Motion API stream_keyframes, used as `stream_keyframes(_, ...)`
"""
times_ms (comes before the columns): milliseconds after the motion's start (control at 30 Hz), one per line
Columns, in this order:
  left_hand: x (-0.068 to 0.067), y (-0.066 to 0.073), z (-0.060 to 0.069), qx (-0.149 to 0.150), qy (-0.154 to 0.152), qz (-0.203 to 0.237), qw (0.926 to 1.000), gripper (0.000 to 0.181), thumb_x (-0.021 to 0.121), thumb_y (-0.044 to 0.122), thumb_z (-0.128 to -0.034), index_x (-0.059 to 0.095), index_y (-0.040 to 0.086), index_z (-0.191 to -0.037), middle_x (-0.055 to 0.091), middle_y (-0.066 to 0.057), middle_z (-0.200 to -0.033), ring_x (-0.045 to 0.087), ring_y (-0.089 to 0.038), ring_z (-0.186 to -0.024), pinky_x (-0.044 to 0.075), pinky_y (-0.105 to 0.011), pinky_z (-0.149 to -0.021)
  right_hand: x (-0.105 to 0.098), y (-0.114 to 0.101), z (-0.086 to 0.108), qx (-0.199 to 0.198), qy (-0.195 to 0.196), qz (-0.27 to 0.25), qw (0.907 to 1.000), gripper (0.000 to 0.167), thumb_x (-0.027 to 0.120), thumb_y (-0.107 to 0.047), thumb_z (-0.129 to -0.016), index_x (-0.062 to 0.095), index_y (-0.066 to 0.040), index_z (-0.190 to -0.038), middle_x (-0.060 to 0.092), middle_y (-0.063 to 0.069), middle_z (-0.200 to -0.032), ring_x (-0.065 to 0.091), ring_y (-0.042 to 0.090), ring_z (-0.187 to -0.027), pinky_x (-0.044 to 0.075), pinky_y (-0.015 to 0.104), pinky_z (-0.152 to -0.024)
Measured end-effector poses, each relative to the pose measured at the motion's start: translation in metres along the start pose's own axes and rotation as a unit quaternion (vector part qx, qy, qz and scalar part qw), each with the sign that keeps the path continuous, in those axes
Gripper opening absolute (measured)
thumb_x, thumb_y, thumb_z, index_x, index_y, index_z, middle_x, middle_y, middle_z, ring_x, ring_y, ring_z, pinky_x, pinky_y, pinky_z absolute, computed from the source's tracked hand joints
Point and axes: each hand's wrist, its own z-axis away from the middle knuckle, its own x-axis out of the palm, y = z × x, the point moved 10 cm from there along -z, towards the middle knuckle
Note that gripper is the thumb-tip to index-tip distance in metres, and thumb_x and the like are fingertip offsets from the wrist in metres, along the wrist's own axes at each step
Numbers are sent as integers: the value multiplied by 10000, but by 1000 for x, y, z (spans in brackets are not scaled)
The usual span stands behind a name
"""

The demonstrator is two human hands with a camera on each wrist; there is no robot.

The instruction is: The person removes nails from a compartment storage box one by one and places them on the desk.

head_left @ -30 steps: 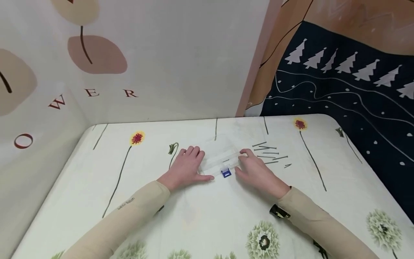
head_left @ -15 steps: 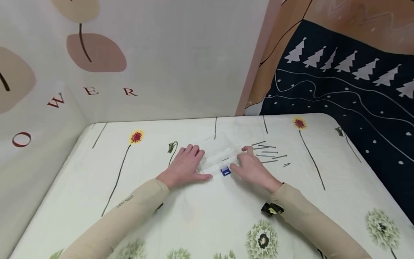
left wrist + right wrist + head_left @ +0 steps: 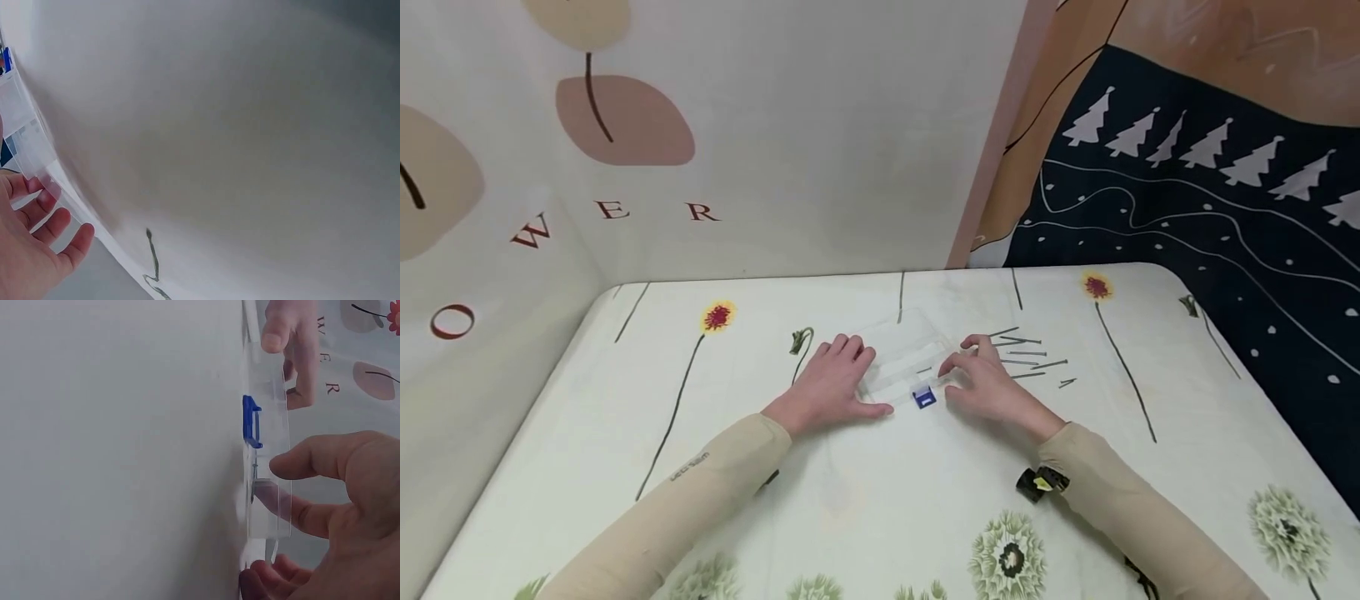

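A clear plastic box [image 3: 895, 358] with a blue latch [image 3: 924, 397] lies on the table. My left hand [image 3: 827, 383] holds its left end, the thumb along the front and the fingers bent at the far side. In the left wrist view those fingers [image 3: 53, 219] touch the box's wall. My right hand [image 3: 985, 383] is at the right front corner, thumb and index finger apart. In the right wrist view the index finger [image 3: 281, 503] shows through the clear wall, near a thin nail [image 3: 254, 481]. Several nails [image 3: 1026, 353] lie right of this hand.
Two shorter nails [image 3: 1067, 383] lie right of the others. The table [image 3: 865, 517] wears a white cloth printed with flowers. A pale printed curtain [image 3: 812, 167] hangs behind, and a dark tree-patterned cloth [image 3: 1187, 208] hangs at the right.
My right hand first moved left toward the blue latch, then back slightly right, and its index finger now reaches over the box's corner. My left hand and the box have stayed nearly still.
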Motion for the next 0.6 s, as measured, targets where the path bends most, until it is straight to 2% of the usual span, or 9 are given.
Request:
stream_keyframes(133, 0, -1, 0, 6, 19, 92, 10000, 709, 608, 683, -782, 526, 74, -1135, 447, -72, -1074, 401, -253, -999, 397, -398, -816, -1, 3, 1, 123, -107, 243, 9996, 231, 648, -137, -767, 680, -185, -991, 347, 194, -1318, 363, 370, -1116, 287, 563, -870)
stream_keyframes(233, 1, -2, 0, 21, 16, 145, 9999, 694, 618, 662, -785, 526, 75, -1143, 449, -71, -1083, 405, -252, -1014, 398, -398, -818, -3, 5, 3, 168, -102, 239, 9995, 222, 664, -158, -770, 693, -228, -978, 348, 156, -1355, 328, 384, -1166, 246, 571, -847)
stream_keyframes(433, 2, -3, 0, 66, -53, 186, 9998, 680, 630, 621, -791, 520, 63, -1163, 463, -89, -1127, 418, -263, -1063, 407, -419, -833, -5, 1, 3, -130, 24, 42, 9999, 166, 716, -145, -753, 752, -210, -902, 386, 128, -1382, 256, 413, -1248, 233, 577, -857)
stream_keyframes(600, 1, -5, 1, 99, -30, 236, 9997, 688, 652, 589, -787, 512, 52, -1194, 475, -105, -1166, 434, -272, -1088, 407, -437, -848, -2, -6, 3, -436, -11, -96, 9990, 122, 733, -109, -732, 760, -173, -833, 426, 112, -1365, 270, 431, -1237, 244, 604, -868)
